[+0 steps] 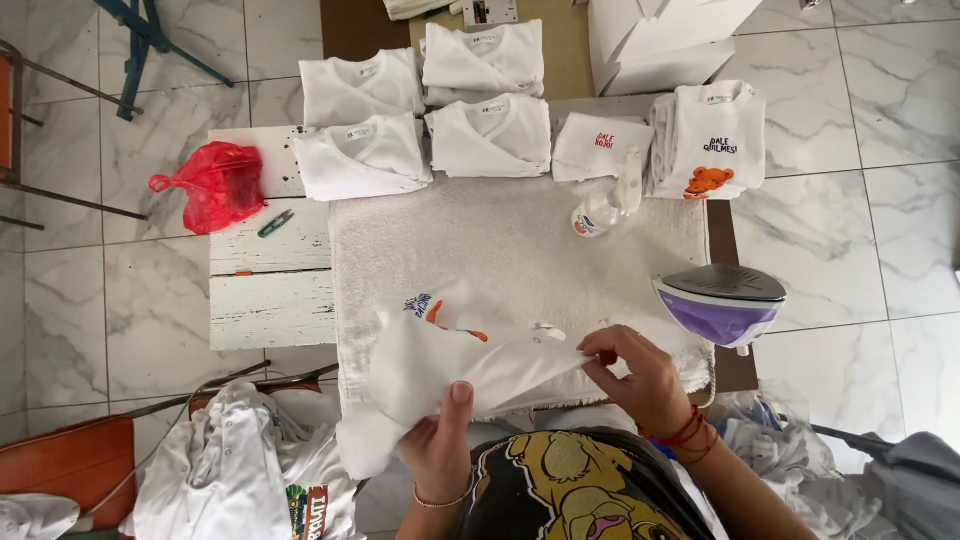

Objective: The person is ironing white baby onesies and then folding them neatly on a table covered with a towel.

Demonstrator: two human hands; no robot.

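Head view: both hands, left hand and right hand, pinch a limp white baby bodysuit; light, floppy cloth, best gripped at its edges.

A white garment is showing a blue and orange print. A white towel is covering the brown counter. White folded shirts are lying behind it, one showing an orange bear. The iron is showing purple and grey. A red plastic bag is resting on white marble floor veined in grey.
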